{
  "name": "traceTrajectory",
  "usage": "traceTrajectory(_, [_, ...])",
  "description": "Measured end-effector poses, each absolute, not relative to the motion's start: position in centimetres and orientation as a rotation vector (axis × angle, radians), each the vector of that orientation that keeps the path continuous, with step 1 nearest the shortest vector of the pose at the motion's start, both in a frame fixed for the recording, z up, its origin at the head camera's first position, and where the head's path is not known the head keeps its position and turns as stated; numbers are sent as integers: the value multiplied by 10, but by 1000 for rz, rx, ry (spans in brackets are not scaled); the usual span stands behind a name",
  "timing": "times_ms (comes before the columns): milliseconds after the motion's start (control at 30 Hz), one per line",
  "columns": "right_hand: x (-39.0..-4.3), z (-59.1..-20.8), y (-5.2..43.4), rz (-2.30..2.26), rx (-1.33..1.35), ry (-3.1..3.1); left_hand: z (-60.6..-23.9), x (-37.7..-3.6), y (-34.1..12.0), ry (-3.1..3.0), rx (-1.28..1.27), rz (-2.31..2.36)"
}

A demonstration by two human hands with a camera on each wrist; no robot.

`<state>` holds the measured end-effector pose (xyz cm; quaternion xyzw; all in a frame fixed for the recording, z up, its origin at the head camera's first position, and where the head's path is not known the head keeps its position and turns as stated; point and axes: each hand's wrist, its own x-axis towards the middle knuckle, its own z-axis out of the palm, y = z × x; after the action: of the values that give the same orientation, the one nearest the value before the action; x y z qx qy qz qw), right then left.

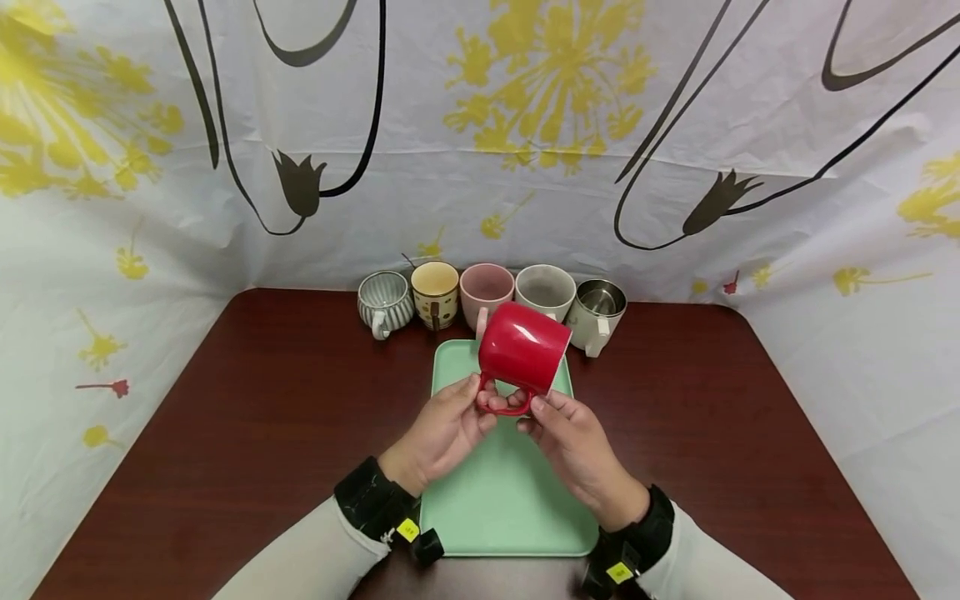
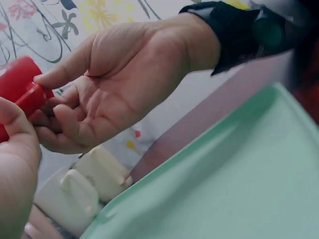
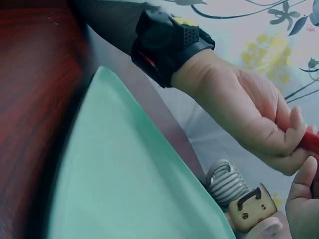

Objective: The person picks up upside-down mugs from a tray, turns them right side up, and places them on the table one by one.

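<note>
A red mug [image 1: 522, 343] is held up on its side above the green tray, its handle [image 1: 504, 408] toward me and its rim to the right. My left hand [image 1: 444, 429] pinches the handle's left end between thumb and fingers. At the right end, near the rim, my right hand [image 1: 581, 450] pinches the handle too. In the left wrist view, the right hand [image 2: 129, 74] shows its palm side, thumb on the red handle. The right wrist view has the left hand [image 3: 249, 109] at the mug, mostly cut off by the frame edge.
Below the hands lies a green tray [image 1: 510, 517] on a dark wooden table [image 1: 262, 433]. Along the back stand a striped mug [image 1: 385, 302], a yellow dotted mug [image 1: 435, 293], a pink mug [image 1: 487, 287], a white mug [image 1: 545, 289] and a metal-lined mug [image 1: 597, 312].
</note>
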<state>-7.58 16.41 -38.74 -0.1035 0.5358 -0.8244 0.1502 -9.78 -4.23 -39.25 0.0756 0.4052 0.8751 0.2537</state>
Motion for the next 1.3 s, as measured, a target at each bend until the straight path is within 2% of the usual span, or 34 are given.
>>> traceTrajectory(433, [-80, -380, 172, -2406, -403, 1389, -396, -99, -43, 1824, 287, 2058])
traceTrajectory(800, [-78, -377, 174, -2364, -493, 1465, -397, -96, -47, 2162, 429, 1694])
traceTrajectory(1000, [-80, -376, 180, -2327, -446, 1645, -394, -95, -66, 2420, 362, 1485])
traceTrajectory(1300, [-82, -372, 190, -2289, -355, 1740, -394, -99, -79, 2509, 227, 1429])
